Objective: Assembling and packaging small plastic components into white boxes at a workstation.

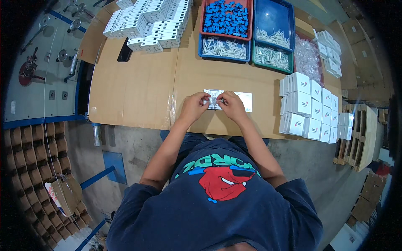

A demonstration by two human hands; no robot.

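My left hand (194,108) and my right hand (233,107) meet over the cardboard-covered table (138,92) near its front edge. Fingers of both are pinched at either side of a small, greyish see-through plastic bag (214,101). What the bag contains is too small to make out. Under it lies a white printed piece (214,91), a flat card or opened box, partly covered by my fingers. A plain white panel (244,101) extends to the right of my right hand; I cannot tell whether the two pieces are joined.
Stacked white boxes (298,102) stand at the right; more white cartons (155,21) pile up back left beside a black phone (124,51). Along the back sit a red tray (202,19) of blue parts, blue (201,53) and green (272,67) trays of pale pieces, and clear bags (307,56).
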